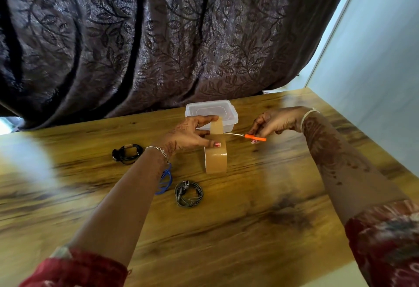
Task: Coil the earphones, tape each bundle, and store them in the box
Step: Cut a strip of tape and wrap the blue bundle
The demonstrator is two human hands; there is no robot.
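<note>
Tape strip held up for the scissors, mid-table

Taking the tape roll, upright on its edge, as the clock's centre: the table ends against the curtain at 12 and the wall at 3, with bare wood from 4 to 6. The clear box sits close at 12. The left hand pinches the strip of tape raised off the roll, thumb on the roll's top. The right hand, at 2, grips orange scissors, blade tips touching the strip. Earphone bundles lie black at 9, blue at 8 and grey at 7.
</note>
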